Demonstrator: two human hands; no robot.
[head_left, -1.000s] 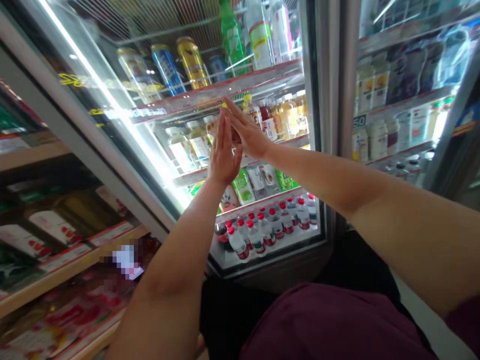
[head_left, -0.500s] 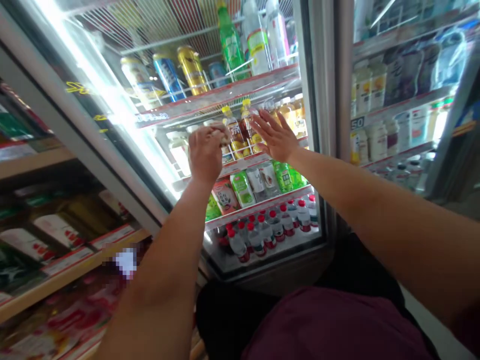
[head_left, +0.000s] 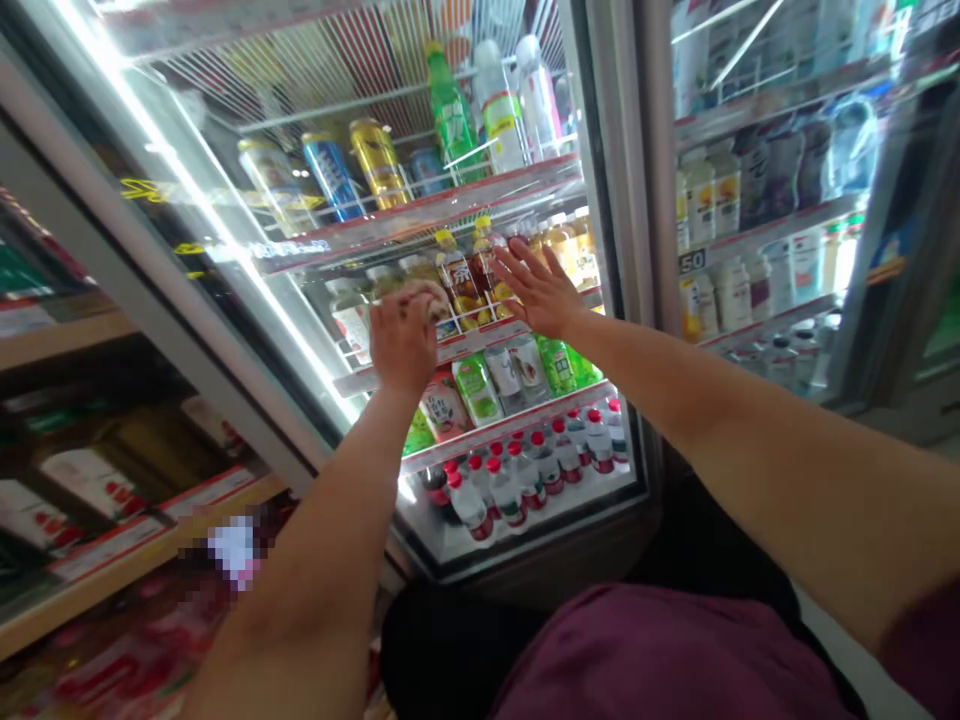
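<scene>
My left hand [head_left: 405, 345] is closed round a crumpled pale cloth [head_left: 436, 298], held up at the glass of a fridge door [head_left: 609, 190]. To its right, my right hand [head_left: 546, 292] is raised with the fingers spread, palm towards the same glass; whether it presses on the glass I cannot tell. Behind the glass, between the hands, stand brown tea bottles [head_left: 457, 275] with yellow caps. Below them is a row of green and clear drink bottles [head_left: 478, 388], partly hidden by my left hand.
Higher up in the fridge are a gold can [head_left: 377, 163] and a green bottle [head_left: 452, 108]. Red-capped water bottles [head_left: 506, 490] fill the bottom. Another fridge with drinks [head_left: 724, 190] stands to the right. A wooden shelf [head_left: 135, 555] with dark bottles borders the left.
The view has shifted a little, so the fridge appears lower and farther left. Both hands keep nearly the same place on the door, the left still with the cloth.
</scene>
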